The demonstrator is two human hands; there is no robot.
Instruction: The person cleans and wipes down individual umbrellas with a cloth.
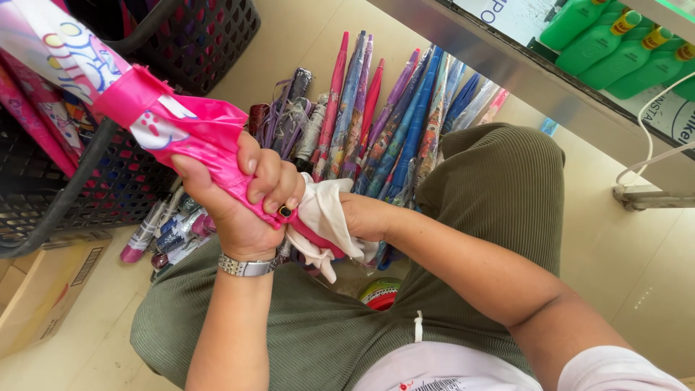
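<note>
My left hand (242, 199) is shut around the pink folded canopy of a child's umbrella (170, 119), which slants up toward the upper left with a white and cartoon-printed part. My right hand (362, 216) presses a white cloth (326, 213) against the umbrella's lower end, next to my left fingers. A silver watch sits on my left wrist and a dark ring on one left finger. The umbrella's lower tip is hidden under the cloth.
Several folded umbrellas (391, 116) in pink, blue and purple lie in a row on the floor ahead of my knees. Dark plastic baskets (94, 185) stand at left, a cardboard box (43, 289) below them. A metal shelf edge (521, 76) with green bottles (615, 47) is at right.
</note>
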